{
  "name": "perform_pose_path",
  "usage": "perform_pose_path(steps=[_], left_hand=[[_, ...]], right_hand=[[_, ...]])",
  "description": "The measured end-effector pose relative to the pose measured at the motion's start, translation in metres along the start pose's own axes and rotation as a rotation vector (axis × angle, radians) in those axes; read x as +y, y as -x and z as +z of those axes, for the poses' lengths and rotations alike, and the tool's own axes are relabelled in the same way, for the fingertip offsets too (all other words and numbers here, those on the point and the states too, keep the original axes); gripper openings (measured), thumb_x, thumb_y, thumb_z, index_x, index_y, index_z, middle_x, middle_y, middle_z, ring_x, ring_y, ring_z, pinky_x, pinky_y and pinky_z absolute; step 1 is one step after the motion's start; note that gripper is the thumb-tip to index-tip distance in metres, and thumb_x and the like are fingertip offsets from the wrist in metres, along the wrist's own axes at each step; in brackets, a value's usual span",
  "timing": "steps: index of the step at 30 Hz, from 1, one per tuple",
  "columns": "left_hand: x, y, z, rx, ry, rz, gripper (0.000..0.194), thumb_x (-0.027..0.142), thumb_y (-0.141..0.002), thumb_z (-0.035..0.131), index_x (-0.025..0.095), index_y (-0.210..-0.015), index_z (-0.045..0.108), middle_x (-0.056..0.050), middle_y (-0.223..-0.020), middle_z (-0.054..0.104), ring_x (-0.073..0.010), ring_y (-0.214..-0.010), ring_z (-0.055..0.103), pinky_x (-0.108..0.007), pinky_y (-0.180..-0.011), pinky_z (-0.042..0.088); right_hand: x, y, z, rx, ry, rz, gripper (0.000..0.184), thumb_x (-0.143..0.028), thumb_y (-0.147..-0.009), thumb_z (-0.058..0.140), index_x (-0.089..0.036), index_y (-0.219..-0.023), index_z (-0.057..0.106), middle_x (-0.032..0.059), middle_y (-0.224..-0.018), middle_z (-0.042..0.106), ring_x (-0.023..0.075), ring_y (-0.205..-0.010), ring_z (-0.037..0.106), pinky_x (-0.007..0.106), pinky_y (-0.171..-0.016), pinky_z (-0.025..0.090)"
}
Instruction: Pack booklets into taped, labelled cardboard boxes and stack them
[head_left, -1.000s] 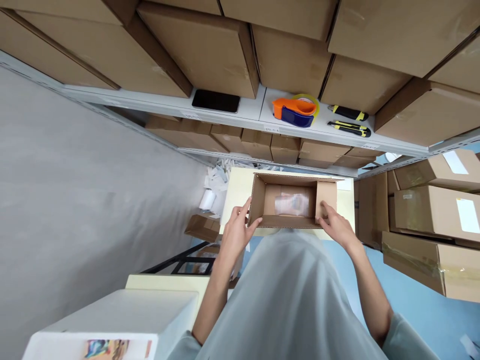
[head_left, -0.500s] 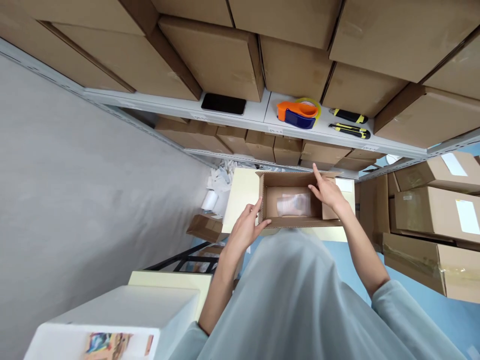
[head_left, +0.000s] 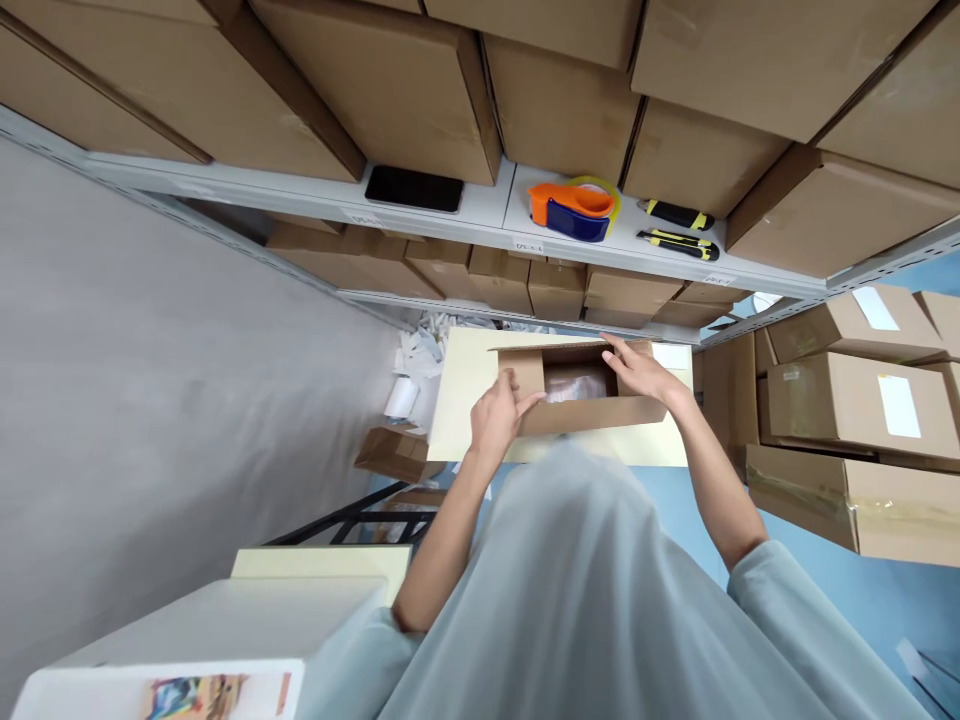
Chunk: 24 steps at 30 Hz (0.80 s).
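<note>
An open cardboard box (head_left: 577,412) sits on a pale yellow tabletop (head_left: 465,400) in front of me, with a clear plastic-wrapped item (head_left: 576,388) at its bottom. The short left flap is folded inward. My left hand (head_left: 493,418) grips the box's left end, its fingers bent and the thumb laid over the flap. At the other end, my right hand (head_left: 641,372) rests on the right flap, fingers stretched out and apart. Part of the wrapped item is hidden by the left flap and the near wall.
Above the table, a shelf (head_left: 480,205) bears a black phone (head_left: 414,188), an orange and blue tape dispenser (head_left: 574,210) and two utility knives (head_left: 679,228). Stacked cartons (head_left: 862,400) stand at right. A paper roll (head_left: 402,397) lies left, and a white machine (head_left: 225,620) stands lower left.
The left flap has folded inward under my left hand, and the near wall now stands taller in view. My right hand stays at the right end. The whole view has shifted slightly.
</note>
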<state>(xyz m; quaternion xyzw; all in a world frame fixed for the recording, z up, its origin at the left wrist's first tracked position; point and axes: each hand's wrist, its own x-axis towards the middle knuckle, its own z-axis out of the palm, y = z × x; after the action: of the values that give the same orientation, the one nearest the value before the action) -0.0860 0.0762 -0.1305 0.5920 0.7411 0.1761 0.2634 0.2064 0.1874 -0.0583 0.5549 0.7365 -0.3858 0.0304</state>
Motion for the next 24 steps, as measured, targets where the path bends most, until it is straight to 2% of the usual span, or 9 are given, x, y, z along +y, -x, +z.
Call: perform_pose_path(steps=[3,5,7,10,13,16,19,21,24], left_hand=[[-0.011,-0.005,0.022,0.313,0.047,0.004,0.108,0.074,-0.083,0.082,0.004,-0.156,0.043,-0.039,-0.158,0.05,-0.0505,-0.154,0.048,-0.06,-0.122,0.045],[-0.017,-0.003,0.032,0.416,0.063,0.046,0.108,0.071,-0.083,0.084,0.005,-0.157,0.042,-0.041,-0.169,0.032,-0.0508,-0.165,0.03,-0.064,-0.129,0.036],[-0.022,0.002,0.037,0.404,0.071,0.108,0.086,0.064,-0.091,0.08,0.014,-0.153,0.049,-0.034,-0.172,0.032,-0.0469,-0.167,0.027,-0.065,-0.131,0.033],[-0.026,0.008,0.037,0.309,0.067,0.194,0.052,0.054,-0.102,0.071,0.019,-0.139,0.062,-0.027,-0.165,0.045,-0.0429,-0.163,0.037,-0.063,-0.13,0.036],[-0.027,0.006,0.034,0.261,0.074,0.206,0.043,0.051,-0.104,0.067,0.019,-0.134,0.066,-0.026,-0.16,0.05,-0.0414,-0.156,0.046,-0.06,-0.127,0.041],[-0.026,0.001,0.031,0.25,0.132,0.179,0.042,0.051,-0.103,0.069,0.021,-0.132,0.068,-0.023,-0.158,0.052,-0.0383,-0.152,0.051,-0.055,-0.126,0.045],[-0.027,-0.004,0.028,0.237,0.213,0.125,0.037,0.046,-0.102,0.068,0.021,-0.13,0.069,-0.019,-0.155,0.053,-0.0336,-0.146,0.058,-0.048,-0.124,0.048],[-0.028,-0.007,0.024,0.198,0.251,0.078,0.032,0.042,-0.102,0.067,0.022,-0.127,0.071,-0.017,-0.153,0.054,-0.0307,-0.14,0.062,-0.045,-0.122,0.051],[-0.028,-0.012,0.019,0.128,0.264,0.017,0.03,0.041,-0.098,0.07,0.022,-0.121,0.073,-0.015,-0.152,0.054,-0.0284,-0.132,0.067,-0.043,-0.118,0.054]], right_hand=[[0.002,0.018,0.009,-0.064,0.07,0.063,0.06,-0.057,-0.117,0.028,-0.038,-0.172,0.042,0.0107,-0.141,0.072,0.0325,-0.136,0.067,0.044,-0.116,0.049],[0.001,0.029,0.022,-0.049,0.173,0.095,0.057,-0.051,-0.118,0.029,-0.037,-0.172,0.042,0.0129,-0.132,0.073,0.0322,-0.126,0.07,0.042,-0.11,0.051],[0.0,0.04,0.038,0.025,0.261,0.101,0.055,-0.044,-0.119,0.032,-0.034,-0.172,0.044,0.0142,-0.127,0.073,0.0313,-0.121,0.072,0.04,-0.107,0.051],[0.002,0.057,0.058,0.17,0.3,0.109,0.051,-0.038,-0.118,0.036,-0.029,-0.164,0.055,0.0148,-0.127,0.073,0.0304,-0.117,0.071,0.04,-0.108,0.05],[0.013,0.069,0.061,0.332,0.267,0.15,0.047,-0.039,-0.116,0.041,-0.024,-0.148,0.071,0.0159,-0.131,0.07,0.031,-0.115,0.069,0.042,-0.105,0.053],[0.036,0.067,0.05,0.49,0.211,0.216,0.04,-0.043,-0.11,0.053,-0.021,-0.135,0.076,0.0181,-0.134,0.064,0.0345,-0.122,0.065,0.043,-0.099,0.056],[0.058,0.054,0.041,0.453,0.09,0.261,0.034,-0.042,-0.101,0.067,-0.022,-0.128,0.075,0.0161,-0.134,0.061,0.0326,-0.116,0.068,0.043,-0.099,0.057],[0.067,0.045,0.039,0.38,0.014,0.275,0.032,-0.041,-0.098,0.07,-0.024,-0.125,0.074,0.0135,-0.134,0.061,0.0288,-0.109,0.07,0.042,-0.101,0.056],[0.072,0.036,0.041,0.356,-0.025,0.295,0.029,-0.044,-0.097,0.071,-0.026,-0.119,0.073,0.0126,-0.139,0.06,0.0273,-0.108,0.071,0.041,-0.101,0.054]])
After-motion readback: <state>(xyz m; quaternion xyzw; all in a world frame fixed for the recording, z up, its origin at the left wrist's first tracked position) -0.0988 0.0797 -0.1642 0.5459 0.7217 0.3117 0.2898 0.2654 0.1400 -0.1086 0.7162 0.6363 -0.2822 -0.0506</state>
